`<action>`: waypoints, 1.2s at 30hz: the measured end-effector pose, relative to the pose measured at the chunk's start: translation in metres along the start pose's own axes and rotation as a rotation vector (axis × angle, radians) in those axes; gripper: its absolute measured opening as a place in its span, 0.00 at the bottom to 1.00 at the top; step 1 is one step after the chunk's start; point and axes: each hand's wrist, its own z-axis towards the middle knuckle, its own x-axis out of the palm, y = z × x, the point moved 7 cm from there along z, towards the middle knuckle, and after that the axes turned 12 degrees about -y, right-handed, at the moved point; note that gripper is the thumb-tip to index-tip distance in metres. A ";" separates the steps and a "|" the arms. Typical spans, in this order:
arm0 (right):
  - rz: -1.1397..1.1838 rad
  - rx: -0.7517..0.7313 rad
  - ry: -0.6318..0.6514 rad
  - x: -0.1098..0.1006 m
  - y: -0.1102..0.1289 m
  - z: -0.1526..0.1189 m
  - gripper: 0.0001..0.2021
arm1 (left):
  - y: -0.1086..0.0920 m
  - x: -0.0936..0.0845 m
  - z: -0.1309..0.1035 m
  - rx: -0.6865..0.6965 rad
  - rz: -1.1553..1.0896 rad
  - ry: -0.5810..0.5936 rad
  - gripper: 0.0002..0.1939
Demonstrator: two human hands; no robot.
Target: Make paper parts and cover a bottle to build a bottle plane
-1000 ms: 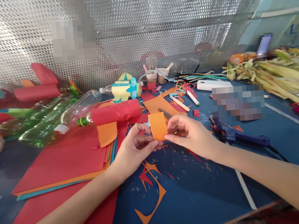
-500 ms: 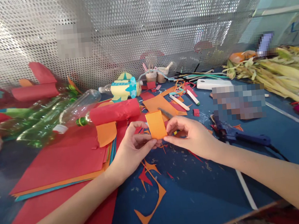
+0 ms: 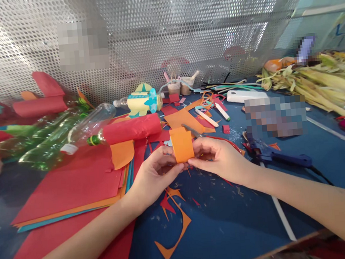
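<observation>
Between my two hands is a small folded piece of orange paper (image 3: 182, 145), raised a little above the blue table. My left hand (image 3: 159, 167) pinches its lower left side, thumb in front. On the right side, my right hand (image 3: 215, 154) grips the lower edge with thumb and fingers; some fingertips are hidden behind the paper. Scissors (image 3: 192, 130), partly covered, lie just behind the paper on a larger orange sheet (image 3: 183, 118). A red-wrapped bottle (image 3: 133, 128) lies behind my left hand. Curved orange scraps (image 3: 181, 233) are on the table in front.
Stacked coloured sheets (image 3: 66, 191) lie at the left, with green plastic bottles (image 3: 55, 135) behind. A blue glue gun (image 3: 283, 158) lies right of my right hand. White markers (image 3: 207, 117) and paper cups (image 3: 187, 86) are farther back. Dried husks (image 3: 310, 81) fill the far right.
The orange paper has shifted slightly right and turned a little more upright, with its top now looking bent over. Both hands still hold it.
</observation>
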 end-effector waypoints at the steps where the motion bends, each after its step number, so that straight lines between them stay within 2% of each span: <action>1: -0.014 -0.007 0.002 0.000 0.000 -0.001 0.05 | 0.000 0.000 0.000 0.007 0.016 -0.003 0.08; 7: -0.012 -0.075 -0.013 0.001 0.003 -0.003 0.05 | -0.006 0.000 -0.002 0.084 0.076 -0.024 0.03; 11: 0.007 -0.136 -0.006 -0.001 0.008 -0.003 0.08 | -0.014 -0.003 -0.002 0.151 0.108 -0.054 0.06; 15: 0.052 -0.112 -0.006 -0.004 0.009 0.000 0.10 | -0.017 -0.006 0.000 0.158 0.097 -0.064 0.07; 27: 0.006 -0.031 -0.016 -0.005 0.004 0.002 0.09 | -0.008 -0.010 0.003 0.042 0.058 -0.089 0.02; 32: 0.076 0.035 -0.027 -0.004 -0.006 0.003 0.04 | 0.001 -0.006 0.003 -0.088 -0.017 -0.041 0.14; 36: -0.052 0.043 -0.063 -0.009 -0.012 0.004 0.05 | 0.004 -0.008 0.004 -0.128 0.023 -0.052 0.17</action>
